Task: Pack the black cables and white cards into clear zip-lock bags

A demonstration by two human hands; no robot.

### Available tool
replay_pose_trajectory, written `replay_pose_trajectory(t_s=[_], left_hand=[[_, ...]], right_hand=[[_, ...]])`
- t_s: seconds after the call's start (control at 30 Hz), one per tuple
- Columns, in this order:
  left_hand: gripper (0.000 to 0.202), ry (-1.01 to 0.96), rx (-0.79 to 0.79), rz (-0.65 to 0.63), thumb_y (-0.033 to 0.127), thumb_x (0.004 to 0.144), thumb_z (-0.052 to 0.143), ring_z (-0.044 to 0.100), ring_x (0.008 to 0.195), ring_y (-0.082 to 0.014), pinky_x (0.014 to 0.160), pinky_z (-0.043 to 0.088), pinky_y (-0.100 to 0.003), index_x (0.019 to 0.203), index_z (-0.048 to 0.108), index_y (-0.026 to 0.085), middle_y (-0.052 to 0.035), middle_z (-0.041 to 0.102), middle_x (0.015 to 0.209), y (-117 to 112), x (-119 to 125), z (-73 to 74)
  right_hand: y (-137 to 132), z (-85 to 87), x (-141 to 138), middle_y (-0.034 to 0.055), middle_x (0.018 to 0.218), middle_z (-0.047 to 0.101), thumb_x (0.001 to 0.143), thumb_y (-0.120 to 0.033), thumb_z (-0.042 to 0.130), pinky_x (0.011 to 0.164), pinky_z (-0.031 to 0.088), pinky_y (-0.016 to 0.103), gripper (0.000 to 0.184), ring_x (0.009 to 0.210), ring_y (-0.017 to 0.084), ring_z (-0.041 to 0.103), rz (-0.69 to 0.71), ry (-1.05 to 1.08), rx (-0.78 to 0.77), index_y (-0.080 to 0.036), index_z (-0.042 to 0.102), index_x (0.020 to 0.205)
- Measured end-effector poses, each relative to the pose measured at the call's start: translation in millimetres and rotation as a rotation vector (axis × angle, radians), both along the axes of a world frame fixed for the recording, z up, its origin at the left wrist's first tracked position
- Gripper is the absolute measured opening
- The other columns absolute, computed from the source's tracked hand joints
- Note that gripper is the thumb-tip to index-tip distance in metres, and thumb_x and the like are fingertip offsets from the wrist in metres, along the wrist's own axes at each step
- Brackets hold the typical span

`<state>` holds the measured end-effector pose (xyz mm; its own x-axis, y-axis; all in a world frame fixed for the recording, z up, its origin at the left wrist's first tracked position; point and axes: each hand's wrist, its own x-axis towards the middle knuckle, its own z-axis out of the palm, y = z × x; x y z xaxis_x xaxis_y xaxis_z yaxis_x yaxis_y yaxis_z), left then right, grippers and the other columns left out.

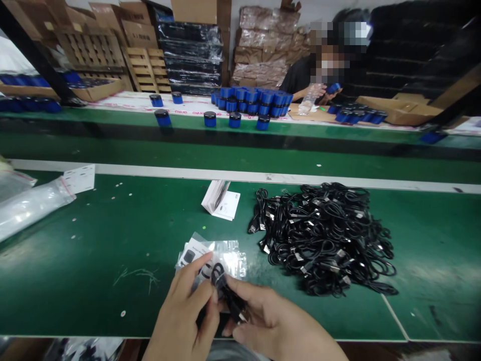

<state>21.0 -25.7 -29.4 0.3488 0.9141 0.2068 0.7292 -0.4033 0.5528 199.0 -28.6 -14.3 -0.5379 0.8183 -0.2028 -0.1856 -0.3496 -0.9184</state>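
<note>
While your left hand (184, 313) and right hand (274, 321) work close together at the near edge of the green bench mat (93, 240), a coiled black cable (221, 286) sits gripped between them. Well to the left of your grip, clear plastic bags (26, 208) lie at the bench edge, with a white card (78, 178) on them. Your left hand is curled and nearly closed, its thumb pressed against the coil and its fingers reaching up to the edge of a clear plastic bag (212, 258), which lies flat just beyond your hands with a printed card inside. Your right hand is also nearly closed, pinching the lower run of the coil, where a metal plug shows near your fingertips. Straight ahead of your grip, near the bag, lies a small stack of white booklets (221, 200). Just right of the bag is a large heap of black cables (326, 240) with metal plugs. Far beyond your grip, blue-and-black canisters (251, 100) stand on the next bench, and toward the right a co-worker (300, 77) holds one in a hand (332, 90). Further right sits an open cardboard box (398, 110).
</note>
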Motion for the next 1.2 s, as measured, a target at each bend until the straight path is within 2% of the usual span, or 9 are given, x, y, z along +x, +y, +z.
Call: replay_pose_trajectory(t_s=[0.13,0.27,0.43,0.67,0.83,0.97,1.07,1.13,1.2], left_hand=[[0.015,0.001,0.004,-0.026,0.011,0.085,0.040,0.044,0.117,-0.0261,0.087,0.043,-0.039,0.079,0.049,0.021,-0.0114,0.041,0.133,-1,1,0.7],[0.016,-0.007,0.020,-0.029,0.009,0.085,0.040,0.045,0.115,-0.0258,0.086,0.044,-0.039,0.076,0.046,0.021,-0.0109,0.039,0.133,-3,2,1.2],[0.016,-0.023,0.078,-0.022,0.008,0.082,0.043,0.044,0.115,-0.0275,0.088,0.044,-0.043,0.073,0.045,0.021,-0.0110,0.040,0.132,-3,4,4.5],[0.018,0.017,0.184,-0.014,0.010,0.081,0.043,0.038,0.124,-0.0308,0.092,0.043,-0.047,0.068,0.049,0.021,-0.0097,0.043,0.133,-1,7,2.5],[0.018,-0.037,0.298,-0.088,0.007,0.076,0.042,0.038,0.126,-0.0274,0.099,0.039,-0.046,0.067,0.049,0.020,-0.0090,0.044,0.132,-5,14,-3.0],[0.017,-0.030,0.302,-0.145,0.009,0.075,0.049,0.044,0.124,-0.0254,0.108,0.024,-0.053,0.065,0.046,0.022,-0.0072,0.051,0.130,-5,12,2.3],[0.016,-0.003,0.187,-0.149,0.030,0.074,0.063,0.060,0.109,-0.0273,0.108,0.022,-0.057,0.084,0.052,0.025,-0.0085,0.065,0.116,3,0,14.0],[0.043,0.026,0.020,-0.166,0.038,0.068,0.071,0.069,0.088,-0.0253,0.090,0.049,-0.043,0.105,0.053,0.025,-0.0051,0.073,0.098,11,-9,23.0],[0.041,0.045,-0.194,-0.188,0.038,0.068,0.072,0.070,0.067,-0.0203,0.059,0.054,-0.027,0.105,0.058,0.026,0.0018,0.074,0.079,19,-14,31.3]], right_hand=[[1,-4.5,5,0.0015,0.102,0.069,0.081,-0.024,0.063,0.088,0.048,0.034,0.044,0.087,0.015,0.066,0.022,0.123,-0.051,-0.029,0.057,0.125],[6,-3.9,-1,-0.0012,0.082,0.069,0.081,-0.023,0.062,0.074,0.053,0.028,0.027,0.068,0.012,0.066,-0.033,-0.001,-0.071,-0.026,0.068,0.107],[6,-8.2,-17,-0.0036,0.053,0.058,0.070,-0.018,0.069,0.044,0.044,0.019,0.003,0.046,0.010,0.051,-0.324,-0.351,-0.037,-0.017,0.069,0.066],[1,-12.5,-27,0.0011,0.063,0.063,0.085,-0.016,0.050,0.056,0.041,0.025,0.024,0.058,0.016,0.057,-0.398,-0.745,0.499,-0.020,0.064,0.066],[4,-13.8,-30,-0.0013,0.072,0.056,0.066,-0.015,0.067,0.058,0.043,0.024,0.018,0.062,0.015,0.054,-0.692,-0.766,0.372,-0.021,0.053,0.075],[7,-9.4,-22,-0.0057,0.056,0.051,0.068,-0.013,0.064,0.051,0.037,0.021,0.018,0.052,0.011,0.047,-0.457,-0.572,0.224,-0.020,0.049,0.060],[8,-1.8,-17,-0.0072,0.050,0.047,0.067,-0.013,0.065,0.048,0.032,0.020,0.029,0.050,0.010,0.043,-0.361,-0.528,0.255,-0.019,0.042,0.050],[9,4.3,-15,-0.0061,0.053,0.052,0.069,-0.015,0.067,0.050,0.034,0.020,0.026,0.052,0.010,0.046,-0.327,-0.486,0.269,-0.018,0.048,0.052],[9,9.6,-13,-0.0042,0.059,0.058,0.075,-0.017,0.065,0.056,0.039,0.021,0.016,0.057,0.011,0.052,-0.290,-0.415,0.286,-0.018,0.059,0.060]])
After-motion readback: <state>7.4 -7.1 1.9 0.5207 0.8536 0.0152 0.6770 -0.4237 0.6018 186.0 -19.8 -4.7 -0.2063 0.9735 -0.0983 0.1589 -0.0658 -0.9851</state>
